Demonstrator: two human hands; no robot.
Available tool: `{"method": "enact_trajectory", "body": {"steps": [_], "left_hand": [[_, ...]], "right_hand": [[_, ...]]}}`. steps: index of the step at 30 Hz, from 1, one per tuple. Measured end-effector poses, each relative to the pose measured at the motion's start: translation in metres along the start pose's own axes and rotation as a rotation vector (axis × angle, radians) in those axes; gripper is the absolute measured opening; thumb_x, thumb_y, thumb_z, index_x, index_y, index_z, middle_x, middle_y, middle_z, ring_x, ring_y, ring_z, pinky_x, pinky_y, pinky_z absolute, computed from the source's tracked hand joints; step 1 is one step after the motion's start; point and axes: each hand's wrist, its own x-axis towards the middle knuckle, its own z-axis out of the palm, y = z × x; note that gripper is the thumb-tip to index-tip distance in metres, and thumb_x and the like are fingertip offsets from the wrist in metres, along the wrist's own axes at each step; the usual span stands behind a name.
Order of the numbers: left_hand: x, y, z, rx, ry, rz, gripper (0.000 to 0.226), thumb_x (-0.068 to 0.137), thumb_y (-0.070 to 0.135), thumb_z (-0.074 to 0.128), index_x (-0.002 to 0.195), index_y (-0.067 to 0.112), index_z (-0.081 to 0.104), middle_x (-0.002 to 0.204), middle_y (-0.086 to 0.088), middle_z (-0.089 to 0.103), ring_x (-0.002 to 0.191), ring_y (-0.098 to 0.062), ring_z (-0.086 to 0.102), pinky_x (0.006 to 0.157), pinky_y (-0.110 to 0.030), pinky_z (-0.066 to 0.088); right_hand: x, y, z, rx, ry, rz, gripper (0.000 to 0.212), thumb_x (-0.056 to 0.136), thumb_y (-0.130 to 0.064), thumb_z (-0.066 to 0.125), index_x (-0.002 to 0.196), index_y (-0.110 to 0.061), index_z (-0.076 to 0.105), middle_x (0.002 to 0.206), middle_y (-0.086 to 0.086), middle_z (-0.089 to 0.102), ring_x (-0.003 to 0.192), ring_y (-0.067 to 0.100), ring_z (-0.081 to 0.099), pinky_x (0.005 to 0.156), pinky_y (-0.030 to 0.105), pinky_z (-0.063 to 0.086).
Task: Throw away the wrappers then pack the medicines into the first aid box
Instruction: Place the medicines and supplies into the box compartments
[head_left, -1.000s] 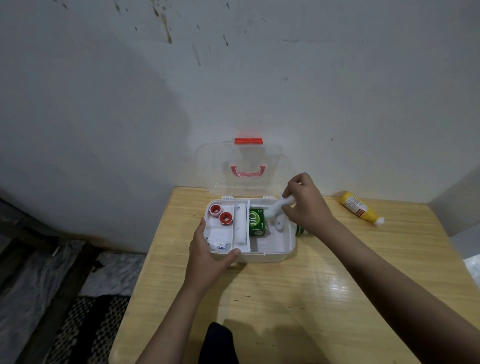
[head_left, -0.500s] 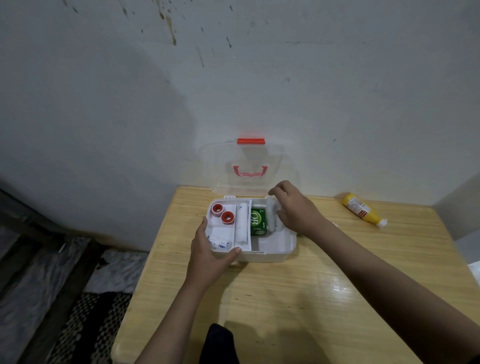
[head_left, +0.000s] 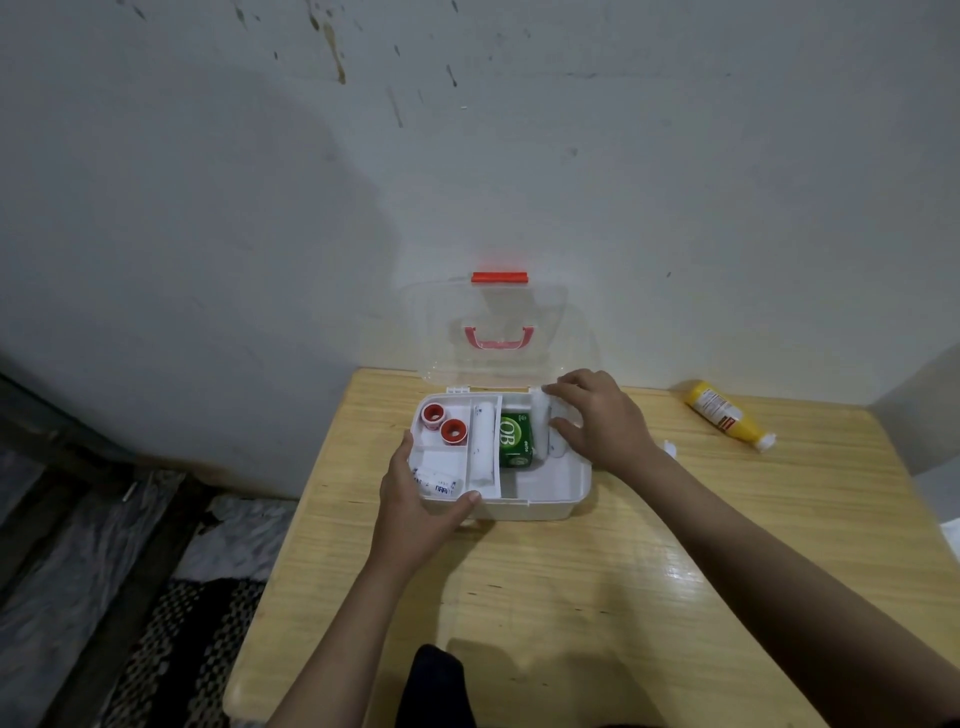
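Observation:
A white first aid box (head_left: 550, 506) stands open on the wooden table, its clear lid (head_left: 498, 332) leaning up against the wall. Inside lie two red tape rolls (head_left: 442, 423), a long white bandage roll (head_left: 482, 441), a small wrapped bandage (head_left: 436, 482) and a green box (head_left: 515, 440). My left hand (head_left: 415, 512) grips the box's front left corner. My right hand (head_left: 602, 418) rests over the right compartment, fingers pressing white bandage rolls (head_left: 543, 428) down beside the green box. A yellow bottle (head_left: 724, 415) lies on the table at the far right.
The table (head_left: 597, 597) stands against a stained white wall, which turns a corner at the right. A small white scrap (head_left: 670, 449) lies just right of my right wrist. Dark patterned floor lies past the table's left edge.
My right hand has lowered the white rolls from above the box into the right compartment beside the green box. My left hand has kept its hold on the box.

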Motion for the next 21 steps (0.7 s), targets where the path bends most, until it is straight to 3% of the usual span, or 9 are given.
{"method": "enact_trajectory", "body": {"steps": [5,9,12,14,16,18,21], "left_hand": [[0.001,-0.002,0.001,-0.003,0.006,0.012,0.110,0.062,0.042,0.085,0.148,0.027,0.018,0.147,0.002,0.033,0.132,-0.015,0.038,0.107,-0.041,0.041],[0.001,0.000,0.001,-0.008,0.018,0.030,0.108,0.064,0.036,0.085,0.149,0.026,0.019,0.144,0.004,0.034,0.127,-0.010,0.039,0.105,-0.037,0.041],[0.002,0.000,0.001,-0.017,0.014,0.041,0.106,0.065,0.033,0.086,0.148,0.022,0.021,0.142,0.005,0.037,0.124,-0.009,0.042,0.102,-0.033,0.043],[0.002,0.001,0.002,-0.018,0.015,0.044,0.105,0.065,0.030,0.086,0.148,0.020,0.022,0.139,0.006,0.038,0.123,-0.007,0.043,0.100,-0.028,0.042],[0.002,0.001,0.002,-0.015,0.019,0.046,0.105,0.065,0.029,0.086,0.148,0.020,0.022,0.139,0.006,0.038,0.122,-0.007,0.043,0.099,-0.028,0.042],[0.002,0.001,0.002,-0.011,0.019,0.044,0.105,0.065,0.029,0.086,0.148,0.021,0.022,0.139,0.007,0.039,0.123,-0.009,0.043,0.100,-0.030,0.043],[0.003,0.000,0.002,-0.012,0.014,0.035,0.105,0.065,0.029,0.086,0.147,0.024,0.022,0.142,0.003,0.039,0.125,-0.011,0.045,0.103,-0.037,0.044]], "right_hand": [[-0.011,0.011,-0.006,0.119,0.237,0.107,0.025,0.082,-0.021,0.068,0.106,-0.014,0.068,0.104,0.008,0.067,0.097,0.026,0.058,0.076,0.032,0.046],[-0.036,0.053,-0.011,0.024,0.334,0.276,0.021,0.084,-0.016,0.062,0.101,-0.006,0.069,0.099,0.014,0.067,0.092,0.033,0.060,0.079,0.037,0.046],[-0.055,0.096,-0.016,-0.081,0.287,0.571,0.034,0.080,-0.020,0.053,0.107,-0.005,0.066,0.110,0.022,0.064,0.100,0.043,0.054,0.086,0.046,0.044],[-0.065,0.116,-0.017,-0.155,0.179,0.801,0.042,0.078,-0.014,0.057,0.119,-0.010,0.060,0.129,0.022,0.054,0.113,0.047,0.045,0.094,0.051,0.037],[-0.075,0.127,-0.016,-0.196,0.089,0.915,0.051,0.077,-0.011,0.058,0.127,-0.018,0.053,0.138,0.019,0.046,0.120,0.045,0.040,0.100,0.052,0.031],[-0.083,0.134,-0.013,-0.191,0.082,0.920,0.051,0.078,-0.008,0.055,0.127,-0.021,0.051,0.130,0.019,0.050,0.111,0.045,0.045,0.095,0.051,0.036],[-0.087,0.138,-0.011,-0.082,0.160,0.885,0.043,0.079,-0.002,0.053,0.120,-0.015,0.056,0.113,0.021,0.050,0.096,0.044,0.050,0.073,0.044,0.045]]}}
